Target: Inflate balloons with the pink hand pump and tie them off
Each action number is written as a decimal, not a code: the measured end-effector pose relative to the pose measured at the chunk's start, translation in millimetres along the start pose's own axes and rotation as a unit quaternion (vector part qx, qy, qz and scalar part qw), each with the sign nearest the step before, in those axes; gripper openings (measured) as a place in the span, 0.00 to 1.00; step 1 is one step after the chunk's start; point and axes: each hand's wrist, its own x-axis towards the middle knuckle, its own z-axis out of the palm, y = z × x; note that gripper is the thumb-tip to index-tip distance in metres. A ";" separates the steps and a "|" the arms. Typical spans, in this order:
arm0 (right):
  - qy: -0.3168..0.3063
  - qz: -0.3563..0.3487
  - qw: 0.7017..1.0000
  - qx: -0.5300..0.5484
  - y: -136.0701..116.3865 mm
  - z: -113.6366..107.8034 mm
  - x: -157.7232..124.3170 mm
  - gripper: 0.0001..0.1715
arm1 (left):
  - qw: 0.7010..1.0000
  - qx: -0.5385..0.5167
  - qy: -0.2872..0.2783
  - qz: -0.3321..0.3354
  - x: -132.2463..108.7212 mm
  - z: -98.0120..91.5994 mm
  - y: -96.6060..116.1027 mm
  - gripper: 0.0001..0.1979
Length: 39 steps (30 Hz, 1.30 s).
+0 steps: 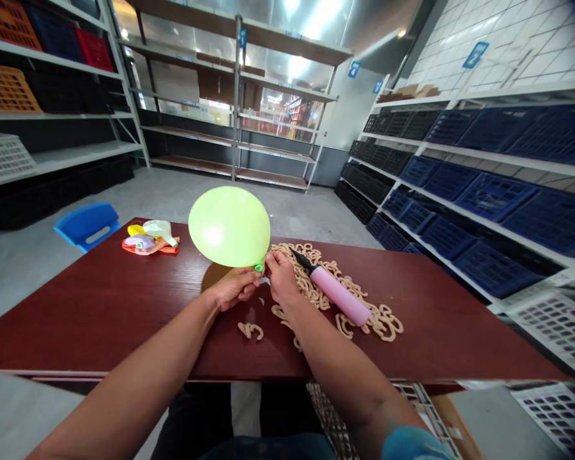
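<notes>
Near the middle of the frame, the fingers of the left hand (234,285) and the right hand (278,276) were pressed together, pinching the neck of a blown-up green balloon (229,225) that stood just above them over the dark red table (100,306). Just right of the right hand a pink hand pump (338,292) lay on a heap of tan clips (364,313); two loose clips (250,329) lay below the hands. Limp balloons (151,236) sat at centre left, a blue chair (87,223) behind them.
</notes>
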 end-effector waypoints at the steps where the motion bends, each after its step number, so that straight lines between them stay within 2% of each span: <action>1: -0.007 -0.008 1.000 0.001 -0.9 -0.5 0.0 0.12 | 1.000 0.008 0.009 0.004 0.4 -0.6 -1.1 0.13; 4: -0.030 -0.036 0.998 -0.031 -2.9 -2.9 0.0 0.09 | 0.999 0.015 0.049 0.018 1.5 -3.5 -3.7 0.10; 6: -0.041 -0.055 0.994 -0.085 -2.6 -4.8 0.1 0.08 | 0.998 -0.029 0.055 0.020 1.7 -6.1 -3.5 0.08; 10: -0.054 -0.143 0.957 -0.248 -1.2 -7.8 0.2 0.05 | 0.987 -0.155 0.045 0.014 1.7 -9.7 -1.1 0.12; 13: -0.072 -0.196 0.921 -0.330 -1.7 -8.4 -1.8 0.04 | 0.980 -0.155 0.114 0.046 5.3 -10.6 -3.2 0.09; 19: -0.062 -0.199 0.900 -0.384 -0.6 -7.6 -7.2 0.06 | 0.966 -0.099 0.230 0.070 22.4 -17.7 -5.1 0.08; 22: -0.089 -0.194 0.879 -0.426 3.4 -7.3 -7.7 0.05 | 0.968 -0.045 0.241 0.061 34.8 -22.4 7.5 0.07; 27: -0.138 -0.177 0.859 -0.460 8.9 -6.8 -8.6 0.03 | 0.968 0.004 0.249 0.040 68.7 -27.2 44.4 0.04; 29: -0.154 -0.182 0.856 -0.459 9.0 -7.4 -9.4 0.05 | 0.966 0.006 0.251 0.061 80.9 -31.2 58.0 0.05; 31: -0.168 -0.193 0.852 -0.456 8.5 -8.3 -10.3 0.06 | 0.954 0.045 0.278 0.105 86.6 -39.5 68.0 0.12; 33: -0.178 -0.200 0.849 -0.455 8.3 -8.8 -11.1 0.07 | 0.922 0.137 0.334 0.140 84.1 -53.7 74.3 0.21; 34: -0.182 -0.202 0.848 -0.454 8.5 -8.8 -11.3 0.07 | 0.894 0.205 0.372 0.143 79.9 -62.9 76.7 0.24; 35: -0.185 -0.202 0.848 -0.454 8.9 -8.7 -11.5 0.07 | 0.856 0.286 0.411 0.130 74.1 -73.2 78.8 0.26; 38: -0.189 -0.199 0.846 -0.458 10.7 -8.0 -11.6 0.06 | 0.705 0.495 0.506 0.038 51.1 -106.5 86.1 0.22; 39: -0.190 -0.198 0.844 -0.460 11.1 -7.7 -11.6 0.06 | 0.678 0.518 0.522 0.010 43.1 -116.9 88.9 0.19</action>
